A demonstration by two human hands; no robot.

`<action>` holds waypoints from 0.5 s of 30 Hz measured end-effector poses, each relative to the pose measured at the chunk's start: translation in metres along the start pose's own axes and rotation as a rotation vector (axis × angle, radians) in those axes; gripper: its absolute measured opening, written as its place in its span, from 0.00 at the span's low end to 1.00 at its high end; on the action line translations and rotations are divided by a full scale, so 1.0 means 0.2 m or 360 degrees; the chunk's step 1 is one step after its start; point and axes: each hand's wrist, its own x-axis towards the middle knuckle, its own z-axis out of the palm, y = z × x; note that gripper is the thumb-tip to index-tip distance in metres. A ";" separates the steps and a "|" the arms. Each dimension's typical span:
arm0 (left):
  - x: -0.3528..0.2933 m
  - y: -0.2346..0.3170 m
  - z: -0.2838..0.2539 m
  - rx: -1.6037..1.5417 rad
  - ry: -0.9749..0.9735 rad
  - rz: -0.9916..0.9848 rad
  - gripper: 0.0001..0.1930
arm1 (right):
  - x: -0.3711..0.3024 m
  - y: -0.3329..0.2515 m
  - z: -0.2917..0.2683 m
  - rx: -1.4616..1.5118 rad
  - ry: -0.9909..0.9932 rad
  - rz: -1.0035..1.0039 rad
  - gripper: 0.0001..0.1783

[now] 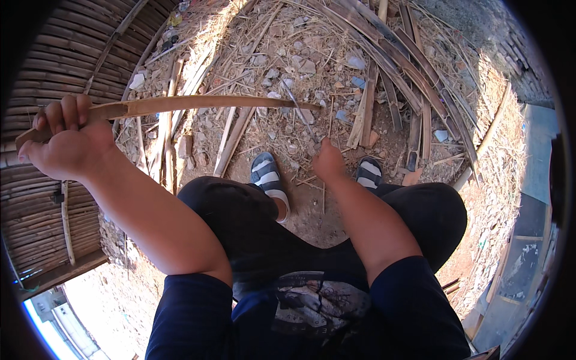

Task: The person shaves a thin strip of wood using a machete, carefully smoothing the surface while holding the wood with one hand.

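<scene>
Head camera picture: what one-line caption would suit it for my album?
Seated person's left hand grips a long bamboo strip, right hand near its far end, above striped sandals and scattered bamboo scraps.

No packages, labels, signs or screens legible as such. Nearest candidates only: small scraps of litter [357, 81], pale blue and white, flat and crumpled, lying among straw and stones on the dirt ahead of the feet; a yellowish scrap [174, 19] near the top left beside the bamboo wall [54, 54]. Kind not discernible.
</scene>
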 end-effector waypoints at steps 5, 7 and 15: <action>0.00 0.01 0.01 0.0026 0.0000 0.0025 0.28 | -0.03 -0.24 -0.14 0.0133 -0.0113 -0.0043 0.21; 0.01 0.01 0.00 -0.0005 -0.0059 -0.0001 0.28 | -0.07 -0.37 -0.19 0.0234 -0.0018 -0.0252 0.20; 0.00 0.02 -0.03 -0.0022 -0.0006 0.0003 0.27 | -0.07 -0.45 -0.16 0.0393 0.0186 -0.0890 0.20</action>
